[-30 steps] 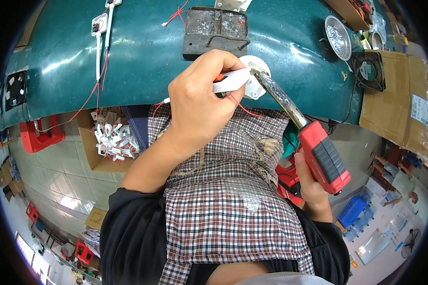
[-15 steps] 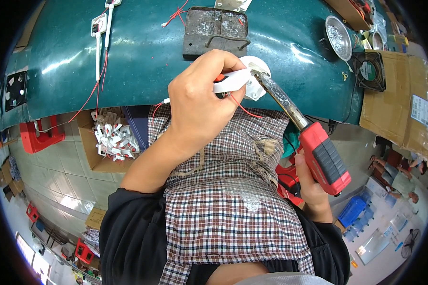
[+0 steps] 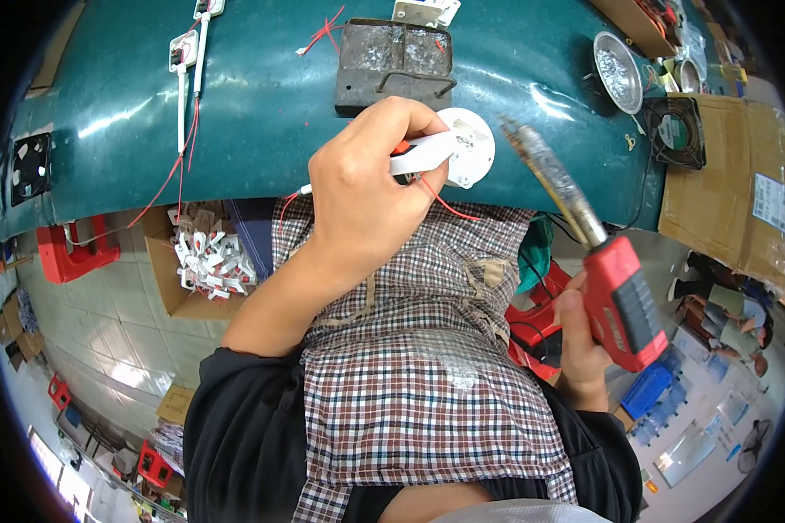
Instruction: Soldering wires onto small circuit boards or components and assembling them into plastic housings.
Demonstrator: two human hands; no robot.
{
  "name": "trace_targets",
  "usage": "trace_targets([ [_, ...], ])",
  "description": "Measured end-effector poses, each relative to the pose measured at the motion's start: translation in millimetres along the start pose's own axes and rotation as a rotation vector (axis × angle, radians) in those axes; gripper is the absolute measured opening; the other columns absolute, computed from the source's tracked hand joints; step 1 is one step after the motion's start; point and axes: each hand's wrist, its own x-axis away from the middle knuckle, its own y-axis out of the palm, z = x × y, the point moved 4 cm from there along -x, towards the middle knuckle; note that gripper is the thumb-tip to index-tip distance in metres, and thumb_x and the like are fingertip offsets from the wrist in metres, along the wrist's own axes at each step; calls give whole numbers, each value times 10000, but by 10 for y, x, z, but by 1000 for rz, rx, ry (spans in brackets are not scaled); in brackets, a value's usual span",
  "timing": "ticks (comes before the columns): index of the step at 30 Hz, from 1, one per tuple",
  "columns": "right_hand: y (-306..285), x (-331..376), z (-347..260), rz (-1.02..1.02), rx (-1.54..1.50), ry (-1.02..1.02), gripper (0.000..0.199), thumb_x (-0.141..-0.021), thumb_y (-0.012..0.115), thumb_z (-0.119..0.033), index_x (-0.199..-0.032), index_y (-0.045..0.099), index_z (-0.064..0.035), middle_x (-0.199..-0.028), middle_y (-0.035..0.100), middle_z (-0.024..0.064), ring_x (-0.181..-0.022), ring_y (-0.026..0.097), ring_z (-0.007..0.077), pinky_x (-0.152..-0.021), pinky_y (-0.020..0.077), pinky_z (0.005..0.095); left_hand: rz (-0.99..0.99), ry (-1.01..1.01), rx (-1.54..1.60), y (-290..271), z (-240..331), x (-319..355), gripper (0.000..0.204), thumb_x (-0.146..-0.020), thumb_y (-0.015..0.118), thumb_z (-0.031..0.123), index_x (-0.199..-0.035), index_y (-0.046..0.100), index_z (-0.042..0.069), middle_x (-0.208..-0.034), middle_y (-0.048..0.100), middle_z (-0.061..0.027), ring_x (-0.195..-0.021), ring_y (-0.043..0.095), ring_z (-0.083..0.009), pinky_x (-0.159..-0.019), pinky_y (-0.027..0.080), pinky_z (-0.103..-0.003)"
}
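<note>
Soldering iron [image 3: 584, 244] now lifted clear: half a second ago its tip sat against the white round disc [image 3: 467, 157] right beside the small white part, and now hangs up and to the right, apart from the work, shaft tilted with its crusted tip pointing toward the green workbench [image 3: 262, 96]. Right hand [image 3: 584, 344] wrapped shut round the red handle, low beside the bench edge. Left hand [image 3: 366, 196] unmoved at the front of the bench, fingers clamped on the small white plastic part [image 3: 423, 155], holding it with its end over the disc; thin red wire [image 3: 449, 205] trailing from it down across the checked apron [image 3: 419, 349]. By the look of it, heating stroke finished and joint left to set while held steady; whether solder took cannot be told from here, the joint hidden under the fingers. Behind the disc, a dark metal block with a wire handle [image 3: 397, 65]; further right, a shallow metal dish [image 3: 619, 70] and a small black fan [image 3: 676, 131]. To the left below the bench, a cardboard box of white parts [image 3: 205, 257].
</note>
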Motion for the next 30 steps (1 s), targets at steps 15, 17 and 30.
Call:
trace_targets([
  [15, 910, -486, -126, 165, -556, -243, 559, -731, 798, -73, -1171, 455, -28, -1056, 532, 161, -994, 597, 349, -828, 499, 386, -42, -91, -53, 40, -37, -1, 149, -836, 727, -19, -898, 596, 18, -827, 575, -8, -712, 512, -96, -635, 433, -242],
  [17, 933, -490, -128, 188, -580, -233, 557, -731, 793, -64, -1167, 450, -23, -1061, 531, 161, -999, 595, 350, -832, 498, 390, -39, -74, -39, 63, 11, -1, 152, -841, 723, -19, -900, 588, 21, -833, 567, -4, -707, 507, -88, -631, 427, -232],
  [30, 1029, -618, -222, 255, -535, -283, 644, -749, 834, -151, -1240, 438, -17, -1053, 528, 121, -988, 595, 238, -865, 483, 348, -225, -1, -128, -111, -88, -321, 159, -816, 735, -18, -924, 626, 24, -861, 622, -19, -761, 574, -107, -692, 480, -255],
])
